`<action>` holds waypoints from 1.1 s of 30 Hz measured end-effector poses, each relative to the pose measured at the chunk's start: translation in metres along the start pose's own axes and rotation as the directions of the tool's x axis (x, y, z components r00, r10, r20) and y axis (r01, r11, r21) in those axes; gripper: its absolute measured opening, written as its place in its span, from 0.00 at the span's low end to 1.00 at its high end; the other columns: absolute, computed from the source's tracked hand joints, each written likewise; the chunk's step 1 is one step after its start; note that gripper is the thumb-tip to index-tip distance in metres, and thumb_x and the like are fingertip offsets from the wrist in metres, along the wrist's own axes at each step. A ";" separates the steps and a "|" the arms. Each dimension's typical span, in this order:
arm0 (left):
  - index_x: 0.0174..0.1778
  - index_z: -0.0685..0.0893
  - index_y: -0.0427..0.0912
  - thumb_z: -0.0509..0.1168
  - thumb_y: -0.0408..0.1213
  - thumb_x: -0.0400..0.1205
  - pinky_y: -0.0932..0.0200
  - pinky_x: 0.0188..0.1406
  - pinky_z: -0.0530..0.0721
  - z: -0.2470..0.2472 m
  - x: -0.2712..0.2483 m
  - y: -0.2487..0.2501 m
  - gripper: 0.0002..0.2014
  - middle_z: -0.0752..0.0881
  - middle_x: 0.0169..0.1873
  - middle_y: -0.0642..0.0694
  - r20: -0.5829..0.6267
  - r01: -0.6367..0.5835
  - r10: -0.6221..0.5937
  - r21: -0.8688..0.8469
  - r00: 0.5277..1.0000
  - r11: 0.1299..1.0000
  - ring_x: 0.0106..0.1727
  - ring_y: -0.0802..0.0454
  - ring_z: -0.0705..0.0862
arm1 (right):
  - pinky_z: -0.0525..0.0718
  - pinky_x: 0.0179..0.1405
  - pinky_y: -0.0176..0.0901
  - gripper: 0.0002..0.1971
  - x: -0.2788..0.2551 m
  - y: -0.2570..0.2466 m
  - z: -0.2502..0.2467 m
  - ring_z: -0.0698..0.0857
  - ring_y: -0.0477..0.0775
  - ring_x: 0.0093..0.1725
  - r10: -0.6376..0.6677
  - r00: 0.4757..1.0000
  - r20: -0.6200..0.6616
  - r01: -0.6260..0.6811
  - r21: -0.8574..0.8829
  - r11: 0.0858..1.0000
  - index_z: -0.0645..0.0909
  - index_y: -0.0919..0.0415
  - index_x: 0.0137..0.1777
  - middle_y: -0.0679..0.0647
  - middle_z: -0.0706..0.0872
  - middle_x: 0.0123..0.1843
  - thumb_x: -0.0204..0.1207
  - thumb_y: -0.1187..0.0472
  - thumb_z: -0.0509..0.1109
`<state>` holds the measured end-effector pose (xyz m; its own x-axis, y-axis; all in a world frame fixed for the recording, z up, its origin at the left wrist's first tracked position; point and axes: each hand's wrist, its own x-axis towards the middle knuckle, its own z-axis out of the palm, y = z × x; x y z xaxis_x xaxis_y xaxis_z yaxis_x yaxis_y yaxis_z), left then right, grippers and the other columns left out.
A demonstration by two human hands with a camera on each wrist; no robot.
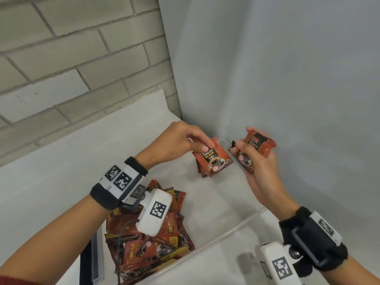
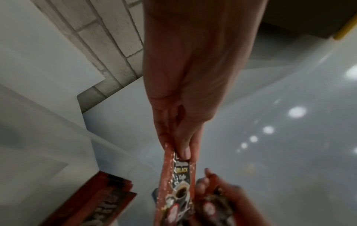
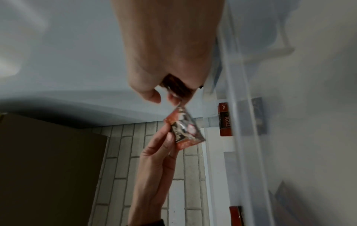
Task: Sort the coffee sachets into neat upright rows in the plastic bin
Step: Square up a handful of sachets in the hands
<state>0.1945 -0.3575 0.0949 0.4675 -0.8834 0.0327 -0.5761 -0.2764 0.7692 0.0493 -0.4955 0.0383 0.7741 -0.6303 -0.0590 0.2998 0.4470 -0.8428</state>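
- A loose heap of red-and-black coffee sachets (image 1: pixel 152 241) is seen nearest the camera, lying flat and overlapping at the near left end of the clear plastic bin (image 1: pixel 230 233), partly hidden under the left forearm and its wrist-mounted camera.
- Black wristbands carrying white blocks with printed square markers are worn on both wrists.
- The bin is set on a white tabletop (image 1: pixel 51 171), in a corner between a grey brick wall on the left and a plain pale wall on the right.
- Farther in, at the bin's far end, a small group of sachets (image 1: pixel 213 161) is held almost upright by the left hand (image 1: pixel 181 145); the top edge of the front sachet is pinched between thumb and fingertips, as the left wrist view shows (image 2: pixel 181 171). The words "BLACK Coffee" and a cup picture are visible on its face.
- Just beside it to the right, a bunch of sachets (image 1: pixel 257 148) is gripped in the right hand (image 1: pixel 257 167), the fingers curled round them; the packets are fanned and tilted, with "D2X" legible on one.
- The two hands are close together but no contact between them can be made out.
- Whether the lower edges of the left hand's sachets touch the bin floor cannot be told.
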 end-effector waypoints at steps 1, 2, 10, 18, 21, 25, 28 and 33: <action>0.46 0.91 0.44 0.72 0.30 0.76 0.63 0.46 0.86 0.003 0.002 -0.003 0.07 0.90 0.46 0.48 0.017 -0.021 0.020 0.071 1.000 0.997 0.48 0.60 0.87 | 0.83 0.55 0.46 0.20 0.000 -0.001 -0.001 0.82 0.51 0.42 -0.039 0.998 -0.039 0.039 -0.006 0.999 0.74 0.57 0.68 0.51 0.83 0.40 0.78 0.70 0.69; 0.47 0.92 0.43 0.72 0.30 0.76 0.64 0.46 0.85 0.008 0.003 -0.006 0.07 0.90 0.46 0.48 0.038 -0.039 0.034 0.139 0.999 0.990 0.46 0.61 0.86 | 0.83 0.57 0.48 0.20 0.000 -0.001 -0.002 0.82 0.51 0.43 -0.057 0.996 -0.063 0.057 -0.012 0.998 0.73 0.56 0.69 0.51 0.82 0.41 0.78 0.67 0.70; 0.53 0.90 0.38 0.67 0.24 0.79 0.57 0.49 0.81 0.043 0.022 -0.016 0.11 0.85 0.47 0.42 0.143 -0.103 0.039 0.476 0.989 0.873 0.50 0.47 0.82 | 0.83 0.43 0.33 0.21 0.000 0.000 0.000 0.82 0.52 0.47 -0.053 0.995 -0.086 0.055 0.015 0.998 0.73 0.56 0.71 0.58 0.77 0.51 0.79 0.62 0.71; 0.54 0.89 0.38 0.64 0.26 0.81 0.44 0.45 0.82 0.057 0.025 -0.024 0.11 0.81 0.51 0.40 0.202 -0.162 0.044 0.617 0.978 0.770 0.50 0.39 0.82 | 0.84 0.45 0.37 0.20 0.001 0.001 -0.003 0.82 0.48 0.42 -0.060 0.996 -0.063 0.059 -0.010 0.998 0.73 0.55 0.70 0.59 0.77 0.52 0.79 0.60 0.70; 0.55 0.89 0.37 0.64 0.27 0.81 0.46 0.44 0.82 0.058 0.025 -0.023 0.10 0.80 0.52 0.40 0.211 -0.177 0.047 0.655 0.976 0.734 0.50 0.39 0.82 | 0.83 0.46 0.38 0.20 0.002 0.001 -0.003 0.83 0.49 0.42 -0.058 0.996 -0.063 0.057 -0.024 0.998 0.74 0.54 0.70 0.59 0.78 0.54 0.79 0.59 0.70; 0.55 0.88 0.36 0.65 0.27 0.81 0.47 0.43 0.83 0.060 0.024 -0.023 0.10 0.78 0.52 0.40 0.205 -0.176 0.046 0.677 0.978 0.715 0.50 0.40 0.81 | 0.83 0.46 0.39 0.19 0.001 0.000 -0.001 0.84 0.47 0.42 -0.044 0.997 -0.058 0.041 -0.044 0.998 0.74 0.53 0.70 0.57 0.78 0.53 0.80 0.58 0.70; 0.56 0.88 0.35 0.66 0.29 0.81 0.48 0.44 0.83 0.060 0.024 -0.022 0.10 0.77 0.52 0.40 0.207 -0.188 0.061 0.674 0.976 0.715 0.51 0.42 0.81 | 0.83 0.48 0.42 0.19 0.000 -0.001 0.000 0.83 0.49 0.43 -0.034 0.998 -0.050 0.033 -0.028 0.999 0.74 0.53 0.69 0.57 0.79 0.51 0.79 0.58 0.69; 0.54 0.89 0.35 0.66 0.28 0.81 0.49 0.41 0.83 0.060 0.025 -0.025 0.09 0.77 0.48 0.40 0.205 -0.216 0.102 0.671 0.973 0.709 0.49 0.42 0.80 | 0.84 0.46 0.41 0.14 -0.001 -0.004 0.001 0.82 0.46 0.36 -0.004 1.000 -0.010 0.005 0.041 0.999 0.74 0.53 0.63 0.48 0.82 0.31 0.81 0.65 0.65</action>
<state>0.1802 -0.3950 0.0375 0.2585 -0.9658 -0.0208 -0.9595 -0.2592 0.1103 0.0479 -0.4955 0.0423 0.7670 -0.6387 -0.0610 0.3260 0.4698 -0.8204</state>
